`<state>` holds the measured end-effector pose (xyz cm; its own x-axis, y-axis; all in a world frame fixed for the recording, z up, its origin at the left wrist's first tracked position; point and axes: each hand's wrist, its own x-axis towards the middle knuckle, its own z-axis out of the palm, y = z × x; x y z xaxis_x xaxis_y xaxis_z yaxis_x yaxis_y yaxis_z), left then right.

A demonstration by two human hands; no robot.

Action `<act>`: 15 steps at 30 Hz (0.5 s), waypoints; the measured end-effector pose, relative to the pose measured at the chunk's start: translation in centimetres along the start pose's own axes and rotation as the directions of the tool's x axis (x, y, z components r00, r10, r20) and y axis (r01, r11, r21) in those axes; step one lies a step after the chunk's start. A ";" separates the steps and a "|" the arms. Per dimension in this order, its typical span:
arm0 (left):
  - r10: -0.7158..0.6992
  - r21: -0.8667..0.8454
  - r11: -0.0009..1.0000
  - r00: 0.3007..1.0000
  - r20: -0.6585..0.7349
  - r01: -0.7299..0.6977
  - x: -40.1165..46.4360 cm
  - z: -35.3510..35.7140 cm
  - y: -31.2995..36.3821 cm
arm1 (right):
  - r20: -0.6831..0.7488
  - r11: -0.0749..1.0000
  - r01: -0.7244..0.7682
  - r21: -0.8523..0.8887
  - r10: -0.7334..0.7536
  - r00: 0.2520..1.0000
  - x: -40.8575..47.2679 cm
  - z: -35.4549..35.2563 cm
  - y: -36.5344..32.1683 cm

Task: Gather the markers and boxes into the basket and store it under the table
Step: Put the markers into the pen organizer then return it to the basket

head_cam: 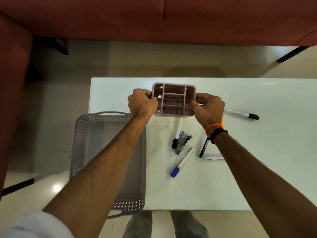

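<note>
Count: 1 grey perforated basket (82,134). 1 pink divided organiser box (174,100). 5 markers: black-capped (241,114), black-capped (177,134), blue-capped (181,163), green-tipped (204,148), white one (214,159) partly hidden. 1 cluster of blue-tipped items (182,141), number unclear.

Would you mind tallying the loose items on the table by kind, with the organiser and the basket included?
Markers: 5, such as the blue-capped marker
Stapler: 1
Compartment organiser: 1, held by left hand and right hand
Basket: 1
Total: 8

Basket (82,134) left of table (257,169); markers (181,162) on table.
</note>
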<state>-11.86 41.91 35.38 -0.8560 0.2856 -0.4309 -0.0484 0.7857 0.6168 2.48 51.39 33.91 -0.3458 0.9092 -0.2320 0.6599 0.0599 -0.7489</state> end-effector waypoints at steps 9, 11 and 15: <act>-0.082 0.122 0.989 0.996 0.023 0.079 1.9 1.6 -1.8 | 0.136 0.998 0.049 -0.026 -0.045 0.990 2.0 3.4 1.4; -0.089 0.140 0.987 0.996 0.032 0.084 1.9 1.7 -2.3 | 0.160 0.999 0.028 -0.023 -0.024 0.987 2.0 3.8 2.0; -0.061 0.128 0.990 0.998 0.014 0.059 1.9 1.8 -2.9 | 0.172 1.000 0.017 -0.009 -0.015 0.985 1.9 4.0 3.1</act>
<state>-12.45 41.20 31.60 -0.8443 0.2444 -0.4769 -0.0325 0.8650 0.5007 1.18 51.66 28.61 -0.4651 0.8240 -0.3237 0.6602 0.0792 -0.7469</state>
